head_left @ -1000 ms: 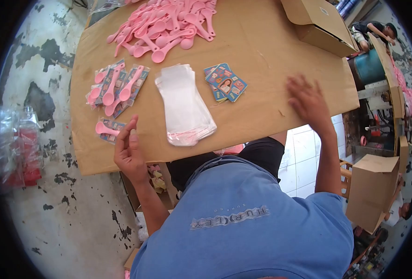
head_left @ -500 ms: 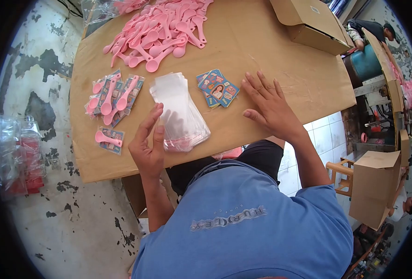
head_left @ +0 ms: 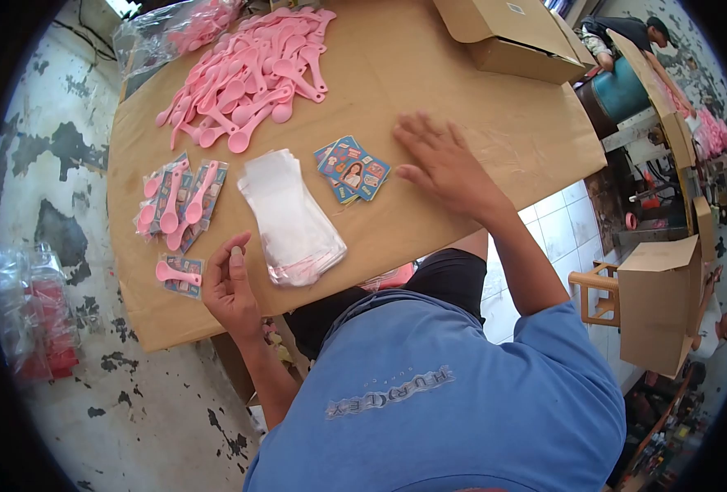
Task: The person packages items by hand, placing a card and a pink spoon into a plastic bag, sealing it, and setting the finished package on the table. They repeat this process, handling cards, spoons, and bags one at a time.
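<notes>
My left hand is at the table's near edge, fingers loosely bent and apart, with nothing in it. It lies between a stack of clear plastic bags and a single packed pink spoon on a blue card. My right hand is spread, palm down, over the tabletop, its fingertips slightly blurred. Just left of it sits a small fanned pile of blue printed cards, not touched by either hand. Farther left lie several bagged pink spoons with cards.
A big heap of loose pink measuring spoons covers the far left of the brown-covered table. Clear plastic packaging lies behind it. An open cardboard box stands far right. Beyond are a wooden stool, another carton and two people.
My left hand has drawn back from the plastic bags toward the near left edge, its fingers bending more. My right hand stays beside the cards. The whole view has shifted slightly.
</notes>
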Demonstrator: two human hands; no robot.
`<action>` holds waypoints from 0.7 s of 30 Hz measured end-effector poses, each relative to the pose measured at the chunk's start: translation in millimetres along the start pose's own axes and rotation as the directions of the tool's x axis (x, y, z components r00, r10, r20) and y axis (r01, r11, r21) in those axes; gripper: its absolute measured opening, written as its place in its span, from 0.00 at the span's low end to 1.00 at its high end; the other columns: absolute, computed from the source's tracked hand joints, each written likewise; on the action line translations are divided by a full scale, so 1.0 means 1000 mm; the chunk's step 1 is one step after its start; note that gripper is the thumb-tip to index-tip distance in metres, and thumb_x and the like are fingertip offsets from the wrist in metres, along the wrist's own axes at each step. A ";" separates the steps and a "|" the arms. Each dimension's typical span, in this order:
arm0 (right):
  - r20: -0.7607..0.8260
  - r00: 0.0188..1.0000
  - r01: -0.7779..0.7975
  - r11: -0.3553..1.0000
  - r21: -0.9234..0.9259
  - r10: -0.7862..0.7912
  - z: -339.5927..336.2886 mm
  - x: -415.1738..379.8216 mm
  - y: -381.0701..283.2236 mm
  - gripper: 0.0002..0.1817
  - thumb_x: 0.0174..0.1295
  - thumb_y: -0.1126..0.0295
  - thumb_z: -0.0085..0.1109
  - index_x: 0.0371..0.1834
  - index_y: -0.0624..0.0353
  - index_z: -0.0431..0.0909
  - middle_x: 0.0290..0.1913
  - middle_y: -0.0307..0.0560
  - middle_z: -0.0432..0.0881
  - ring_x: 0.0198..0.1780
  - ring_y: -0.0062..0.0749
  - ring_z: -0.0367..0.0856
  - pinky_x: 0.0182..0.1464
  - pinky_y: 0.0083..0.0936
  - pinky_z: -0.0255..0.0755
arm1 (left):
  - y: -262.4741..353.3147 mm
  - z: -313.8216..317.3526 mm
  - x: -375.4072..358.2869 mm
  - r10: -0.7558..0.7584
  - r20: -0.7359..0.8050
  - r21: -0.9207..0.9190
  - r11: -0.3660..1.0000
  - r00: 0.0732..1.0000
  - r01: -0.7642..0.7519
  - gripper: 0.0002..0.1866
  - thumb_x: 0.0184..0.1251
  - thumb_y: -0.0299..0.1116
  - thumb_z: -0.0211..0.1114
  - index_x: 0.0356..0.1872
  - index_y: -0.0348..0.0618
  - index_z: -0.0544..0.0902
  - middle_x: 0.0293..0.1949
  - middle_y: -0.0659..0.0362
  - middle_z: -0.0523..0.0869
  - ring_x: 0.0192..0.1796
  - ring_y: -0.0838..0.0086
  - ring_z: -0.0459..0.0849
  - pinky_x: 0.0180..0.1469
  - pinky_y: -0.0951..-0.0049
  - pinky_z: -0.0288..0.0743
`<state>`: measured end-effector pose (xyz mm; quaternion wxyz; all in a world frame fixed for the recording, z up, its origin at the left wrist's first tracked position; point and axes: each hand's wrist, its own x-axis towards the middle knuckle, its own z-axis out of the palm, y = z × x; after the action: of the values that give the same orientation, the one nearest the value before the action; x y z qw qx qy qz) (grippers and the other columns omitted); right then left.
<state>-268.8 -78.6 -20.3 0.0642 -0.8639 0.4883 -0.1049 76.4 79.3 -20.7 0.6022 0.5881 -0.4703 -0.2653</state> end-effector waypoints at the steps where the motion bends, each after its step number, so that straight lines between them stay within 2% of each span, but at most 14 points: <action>1: 0.058 0.997 0.054 0.998 0.027 -0.056 0.003 0.004 0.000 0.41 0.81 0.43 0.44 0.84 0.63 0.57 0.85 0.59 0.58 0.88 0.47 0.49 0.84 0.58 0.45 | 0.003 0.003 0.001 0.020 0.018 -0.003 1.000 1.000 -0.020 0.13 0.83 0.26 0.57 0.59 0.30 0.83 0.56 0.49 0.89 0.60 0.69 0.87 0.68 0.68 0.77; 2: -0.057 0.992 0.111 0.991 -0.077 -0.116 0.012 0.009 0.015 0.39 0.80 0.43 0.46 0.82 0.62 0.61 0.81 0.63 0.65 0.84 0.49 0.60 0.82 0.57 0.49 | 0.006 0.006 0.001 0.039 0.030 -0.002 0.999 0.999 -0.039 0.13 0.83 0.26 0.57 0.60 0.30 0.83 0.56 0.49 0.89 0.60 0.69 0.87 0.68 0.68 0.77; 5: -0.008 0.919 -0.391 0.911 -0.131 0.394 -0.017 0.020 0.046 0.31 0.78 0.49 0.54 0.73 0.60 0.75 0.73 0.62 0.77 0.74 0.50 0.75 0.77 0.47 0.63 | 0.009 0.004 -0.001 0.062 0.034 0.022 0.998 0.998 -0.062 0.13 0.82 0.24 0.58 0.58 0.28 0.83 0.55 0.48 0.90 0.59 0.67 0.88 0.67 0.67 0.78; 7: -0.076 0.831 -0.540 0.766 -0.350 0.551 -0.054 0.011 0.051 0.26 0.76 0.51 0.58 0.63 0.63 0.81 0.62 0.63 0.84 0.63 0.56 0.84 0.71 0.47 0.70 | 0.006 -0.001 -0.003 0.049 0.021 0.030 0.998 0.999 -0.049 0.12 0.81 0.24 0.59 0.57 0.28 0.84 0.54 0.49 0.90 0.58 0.67 0.88 0.65 0.67 0.78; 8: -0.289 0.835 -0.530 0.824 -0.200 0.468 -0.046 -0.004 0.072 0.24 0.76 0.53 0.60 0.60 0.65 0.83 0.62 0.64 0.84 0.63 0.55 0.83 0.71 0.48 0.70 | 0.001 -0.003 -0.006 0.034 0.007 0.028 0.999 0.999 -0.034 0.12 0.81 0.24 0.59 0.57 0.28 0.84 0.52 0.50 0.90 0.56 0.68 0.88 0.64 0.68 0.79; 9: -0.493 0.779 -0.474 0.879 -0.055 0.389 -0.036 -0.015 0.086 0.23 0.76 0.55 0.61 0.57 0.66 0.85 0.63 0.64 0.84 0.64 0.54 0.82 0.70 0.49 0.71 | -0.002 -0.005 -0.007 0.018 -0.010 0.027 0.999 1.000 -0.018 0.12 0.81 0.25 0.59 0.57 0.29 0.84 0.51 0.51 0.90 0.55 0.69 0.88 0.62 0.69 0.79; 10: -0.448 0.777 -0.401 0.896 0.188 0.442 -0.043 -0.020 0.075 0.22 0.75 0.57 0.63 0.57 0.67 0.85 0.61 0.62 0.85 0.63 0.52 0.84 0.68 0.45 0.73 | -0.004 -0.007 -0.009 -0.023 -0.031 0.026 0.999 0.999 0.024 0.12 0.81 0.26 0.60 0.57 0.29 0.84 0.50 0.52 0.90 0.53 0.71 0.88 0.60 0.70 0.79; 12: -0.320 0.804 -0.210 0.743 0.635 0.500 -0.061 -0.029 0.046 0.21 0.74 0.61 0.66 0.59 0.67 0.85 0.59 0.58 0.87 0.60 0.47 0.87 0.63 0.37 0.78 | -0.006 -0.012 -0.011 -0.098 -0.085 0.026 0.995 0.992 0.100 0.13 0.81 0.27 0.62 0.58 0.31 0.84 0.46 0.55 0.90 0.49 0.74 0.87 0.56 0.73 0.80; 15: -0.084 0.940 -0.135 0.583 0.801 0.332 -0.056 -0.034 0.052 0.20 0.74 0.65 0.66 0.62 0.68 0.83 0.54 0.53 0.89 0.57 0.38 0.89 0.59 0.28 0.80 | -0.008 -0.015 -0.006 -0.143 -0.087 0.004 0.990 0.986 0.144 0.14 0.81 0.30 0.64 0.59 0.33 0.85 0.42 0.60 0.87 0.44 0.80 0.84 0.50 0.78 0.77; 16: -0.291 0.920 -0.172 0.937 0.304 0.263 -0.057 -0.031 0.047 0.20 0.77 0.67 0.63 0.65 0.69 0.80 0.50 0.50 0.90 0.58 0.33 0.88 0.58 0.25 0.81 | -0.008 -0.012 -0.003 -0.131 -0.069 0.011 0.991 0.989 0.132 0.14 0.81 0.30 0.65 0.59 0.34 0.85 0.42 0.61 0.87 0.43 0.81 0.83 0.48 0.79 0.77; 17: -0.223 0.921 -0.168 0.843 0.512 0.319 -0.058 -0.028 0.043 0.20 0.77 0.67 0.63 0.65 0.69 0.80 0.50 0.51 0.90 0.58 0.34 0.88 0.58 0.26 0.81 | -0.007 -0.009 0.000 -0.120 -0.047 0.016 0.993 0.992 0.121 0.14 0.80 0.30 0.65 0.59 0.34 0.85 0.41 0.62 0.86 0.41 0.82 0.82 0.46 0.80 0.76; 19: -0.053 0.929 -0.161 0.528 0.834 0.366 -0.056 -0.017 0.039 0.20 0.76 0.68 0.64 0.66 0.69 0.79 0.49 0.52 0.90 0.59 0.36 0.88 0.57 0.27 0.81 | -0.003 -0.003 0.003 -0.124 0.005 0.061 0.990 0.992 0.123 0.15 0.79 0.30 0.66 0.60 0.35 0.85 0.40 0.64 0.85 0.39 0.84 0.80 0.43 0.82 0.74; 20: -0.003 0.909 -0.205 0.453 0.868 0.418 -0.056 -0.010 0.034 0.23 0.74 0.67 0.67 0.67 0.67 0.78 0.56 0.58 0.88 0.62 0.42 0.87 0.57 0.30 0.82 | -0.001 -0.001 0.004 -0.142 0.034 0.104 0.985 0.989 0.138 0.15 0.79 0.30 0.66 0.60 0.35 0.85 0.39 0.65 0.84 0.39 0.84 0.78 0.41 0.82 0.73; 21: -0.056 0.936 -0.163 0.570 0.806 0.347 -0.057 -0.002 0.027 0.23 0.74 0.67 0.67 0.68 0.66 0.78 0.58 0.59 0.87 0.63 0.42 0.86 0.57 0.31 0.83 | 0.001 0.001 0.005 -0.160 0.062 0.147 0.978 0.985 0.150 0.15 0.78 0.29 0.66 0.61 0.35 0.85 0.39 0.65 0.84 0.38 0.85 0.77 0.39 0.83 0.72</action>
<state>-306.1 -90.9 29.0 0.4014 -0.6499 0.5153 -0.3885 76.9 74.6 -18.8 0.5189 0.6541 -0.4623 -0.2986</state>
